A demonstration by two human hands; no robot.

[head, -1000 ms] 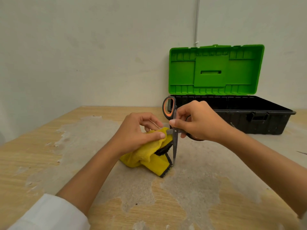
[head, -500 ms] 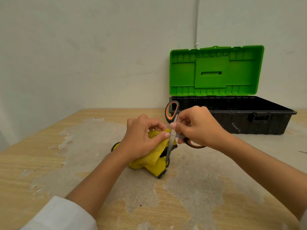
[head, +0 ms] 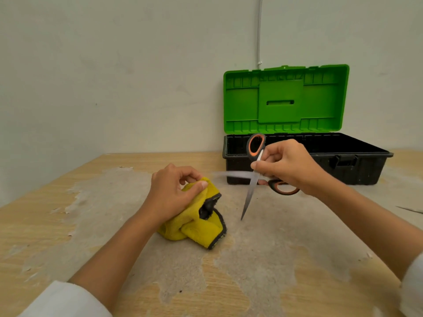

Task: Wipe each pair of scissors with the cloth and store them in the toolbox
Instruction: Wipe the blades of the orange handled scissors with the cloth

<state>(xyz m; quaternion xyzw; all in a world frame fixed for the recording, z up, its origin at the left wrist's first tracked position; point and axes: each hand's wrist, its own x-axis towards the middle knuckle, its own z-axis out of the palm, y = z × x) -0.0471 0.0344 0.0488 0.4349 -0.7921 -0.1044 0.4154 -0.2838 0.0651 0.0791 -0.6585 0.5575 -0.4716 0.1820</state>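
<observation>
My right hand (head: 286,165) grips a pair of scissors (head: 251,186) with black and orange handles near the pivot. Its blades are spread apart: one points down toward the table, the other is a blur reaching left. The scissors hang above the table, clear of the cloth. My left hand (head: 170,200) pinches a bunched yellow cloth (head: 194,227) with a black edge, which rests on the table. Behind my right hand stands the toolbox (head: 357,165), a black tub with its green lid (head: 286,99) raised against the wall.
The wooden table (head: 251,271) has large worn grey patches. A thin dark metal tip (head: 409,209) lies at the far right edge; what it belongs to is cut off. A white wall closes the back and left.
The scissors have come away from the cloth to the right and their blades have swung apart. My left hand has stayed on the cloth, which has sunk lower on the table.
</observation>
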